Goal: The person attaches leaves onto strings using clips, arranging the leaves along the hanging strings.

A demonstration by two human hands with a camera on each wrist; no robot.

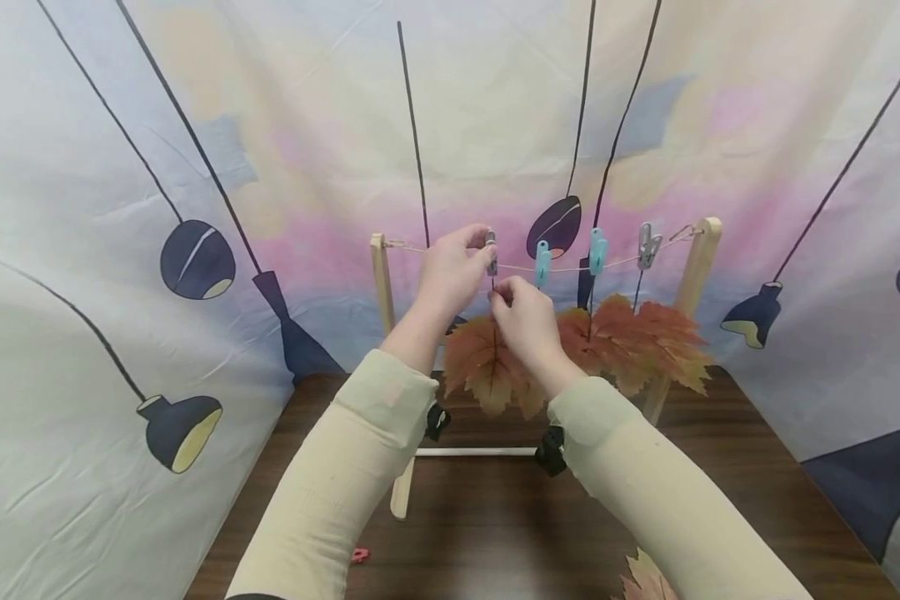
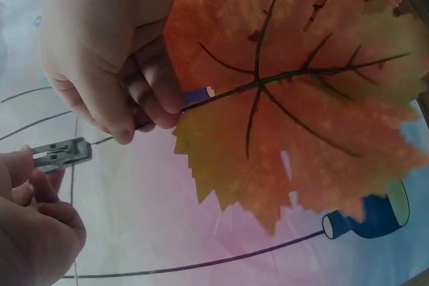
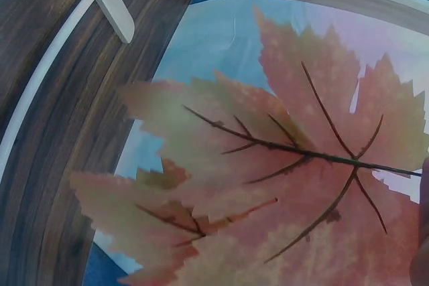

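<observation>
In the head view my left hand [image 1: 453,271] pinches a grey clothespin [image 1: 492,257] at the string [image 1: 521,268]. Just below it, my right hand [image 1: 528,321] holds the thin dark stem of an orange artificial maple leaf [image 1: 487,358]. The left wrist view shows the stem's end at the tip of the clothespin [image 2: 64,155]; whether the jaws grip it, I cannot tell. That leaf [image 2: 301,118] spreads out beyond the right fingers. In the right wrist view the leaf [image 3: 335,132] fills much of the picture, with only a sliver of hand at the edge.
Two teal clothespins [image 1: 543,263] and another grey clothespin [image 1: 648,247] sit along the string, with more leaves [image 1: 645,342] hanging. A wooden frame [image 1: 697,267] holds the string over a dark wooden table [image 1: 495,533]. A red clothespin [image 1: 360,555] and another leaf [image 1: 645,579] lie near the front.
</observation>
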